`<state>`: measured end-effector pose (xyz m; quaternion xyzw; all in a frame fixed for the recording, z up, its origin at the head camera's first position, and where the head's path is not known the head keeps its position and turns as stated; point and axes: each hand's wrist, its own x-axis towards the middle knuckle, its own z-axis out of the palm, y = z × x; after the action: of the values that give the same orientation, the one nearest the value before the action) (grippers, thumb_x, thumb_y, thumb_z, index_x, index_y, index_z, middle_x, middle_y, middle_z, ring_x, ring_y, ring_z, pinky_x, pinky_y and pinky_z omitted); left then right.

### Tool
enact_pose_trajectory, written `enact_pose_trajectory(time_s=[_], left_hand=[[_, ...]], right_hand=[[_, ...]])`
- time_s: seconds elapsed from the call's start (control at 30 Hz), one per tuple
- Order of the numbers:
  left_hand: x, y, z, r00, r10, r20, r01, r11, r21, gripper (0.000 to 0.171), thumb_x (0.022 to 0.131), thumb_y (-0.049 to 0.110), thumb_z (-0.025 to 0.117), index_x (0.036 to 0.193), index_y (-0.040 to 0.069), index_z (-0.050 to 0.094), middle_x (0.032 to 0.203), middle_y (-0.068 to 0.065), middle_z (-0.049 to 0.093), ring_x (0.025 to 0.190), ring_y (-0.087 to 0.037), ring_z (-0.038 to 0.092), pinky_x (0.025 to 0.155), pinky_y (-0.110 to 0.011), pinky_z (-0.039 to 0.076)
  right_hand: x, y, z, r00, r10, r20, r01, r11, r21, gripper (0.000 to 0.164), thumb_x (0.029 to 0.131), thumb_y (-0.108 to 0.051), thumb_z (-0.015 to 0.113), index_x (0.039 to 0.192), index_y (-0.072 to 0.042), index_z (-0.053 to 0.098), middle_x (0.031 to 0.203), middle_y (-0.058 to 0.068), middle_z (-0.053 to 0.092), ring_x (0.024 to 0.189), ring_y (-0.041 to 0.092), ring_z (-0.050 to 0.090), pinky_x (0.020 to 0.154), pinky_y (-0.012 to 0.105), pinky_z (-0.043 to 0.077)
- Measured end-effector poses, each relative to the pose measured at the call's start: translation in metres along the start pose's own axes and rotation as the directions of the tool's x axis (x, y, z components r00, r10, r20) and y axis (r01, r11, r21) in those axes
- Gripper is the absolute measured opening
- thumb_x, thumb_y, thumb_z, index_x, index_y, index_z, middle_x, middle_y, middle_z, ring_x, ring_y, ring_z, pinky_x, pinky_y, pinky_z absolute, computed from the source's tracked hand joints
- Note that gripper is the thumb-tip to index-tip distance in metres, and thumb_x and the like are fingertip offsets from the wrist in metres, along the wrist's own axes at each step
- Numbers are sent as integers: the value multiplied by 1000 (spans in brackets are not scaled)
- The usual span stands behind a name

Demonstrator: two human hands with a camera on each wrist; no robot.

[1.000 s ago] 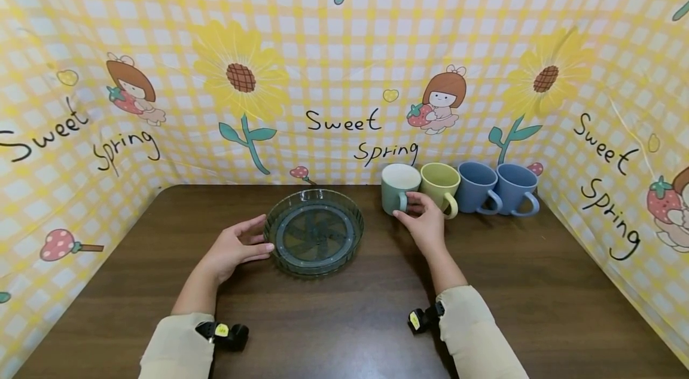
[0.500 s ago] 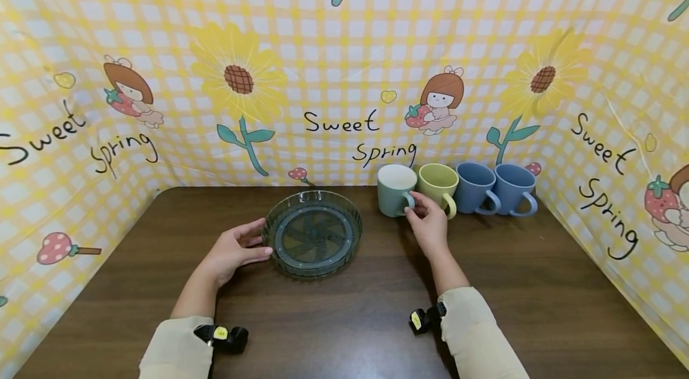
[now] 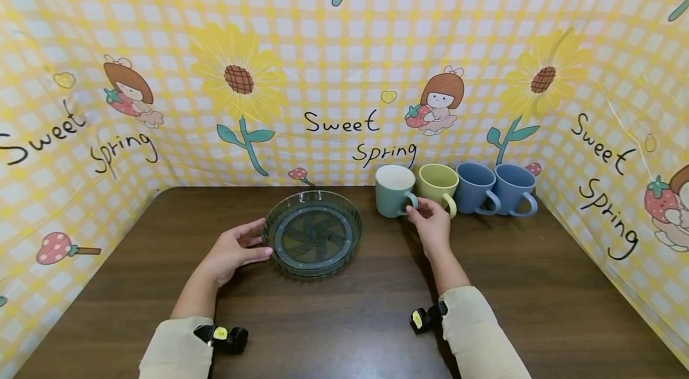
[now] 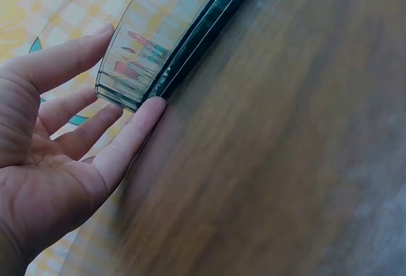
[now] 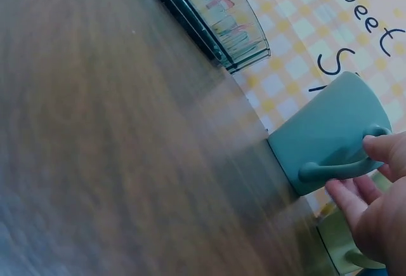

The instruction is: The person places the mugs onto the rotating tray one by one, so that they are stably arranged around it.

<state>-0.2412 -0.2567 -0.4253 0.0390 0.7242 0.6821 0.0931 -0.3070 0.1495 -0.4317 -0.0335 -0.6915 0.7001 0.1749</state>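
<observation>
A round see-through dark-green tray (image 3: 314,271) with a swirl pattern stands on the table. My left hand (image 3: 234,254) touches its left side with extended, spread fingers; in the left wrist view, one fingertip (image 4: 157,100) meets the tray's dark base. Right of the tray is an upright teal mug (image 3: 391,199) with a white inside. At its handle (image 5: 339,169) is my right hand (image 3: 432,225), pinching it with the thumb on top and other fingers beneath. A yellow-green mug (image 3: 438,179) stands just right of the teal one, its lower part partly behind the hand.
Two blue mugs, a nearer-left one (image 3: 475,188) and an outer one (image 3: 514,188), continue the row to the right. A checked yellow cloth (image 3: 334,80) hangs behind and along both sides of the brown wooden table (image 3: 334,328).
The teal mug has shifted slightly left and turned, its handle now pointing more to the right. My right hand has moved a little right and lower at the handle. The left hand has stayed on the tray.
</observation>
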Motion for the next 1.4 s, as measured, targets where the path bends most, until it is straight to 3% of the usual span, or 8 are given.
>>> enact_pose_trajectory(time_s=[0.17,0.4,0.57,0.7,1.17,1.4], left_hand=[[1,-1,0,1000,1,8,-1,1000,-17,83,83,-5,73,152,-2,27,155,-25,24,136,-42,27,85,-35,58],[0,-1,0,1000,2,17,-1,999,-32,84,83,-6,73,152,-1,26,155,-25,22,137,-43,25,86,-36,58],[0,-3,-1,1000,0,18,0,1000,-24,84,83,-6,73,152,-2,26,155,-26,22,137,-43,26,86,-36,58],[1,-5,-2,1000,1,20,-1,1000,-6,85,83,-3,75,152,-1,26,155,-25,23,137,-43,25,86,-36,57],[4,-7,0,1000,2,23,-2,1000,-5,86,82,-1,77,152,-1,27,155,-25,23,137,-42,26,87,-37,57],[3,-6,-1,1000,-8,9,9,1000,-20,85,82,-3,76,152,0,28,155,-23,24,137,-41,26,86,-37,57]], right_hand=[[1,1,0,998,67,14,-68,995,79,26,88,5,68,112,14,61,94,10,60,78,6,62,76,25,59],[3,2,1,996,89,-4,-86,978,190,28,87,9,67,113,16,61,92,12,63,77,8,64,82,35,59],[2,3,3,993,92,-71,-69,958,277,27,86,15,65,112,20,60,80,2,62,73,9,64,72,29,60],[2,3,5,984,106,-140,-55,943,329,25,84,18,65,109,20,62,76,2,63,68,10,66,64,24,60],[4,4,5,984,68,-164,-11,945,328,25,80,23,65,104,16,66,79,8,64,67,8,63,59,22,59],[4,3,4,987,71,-147,-26,956,292,29,81,19,67,110,18,64,80,7,66,70,9,65,63,23,60]])
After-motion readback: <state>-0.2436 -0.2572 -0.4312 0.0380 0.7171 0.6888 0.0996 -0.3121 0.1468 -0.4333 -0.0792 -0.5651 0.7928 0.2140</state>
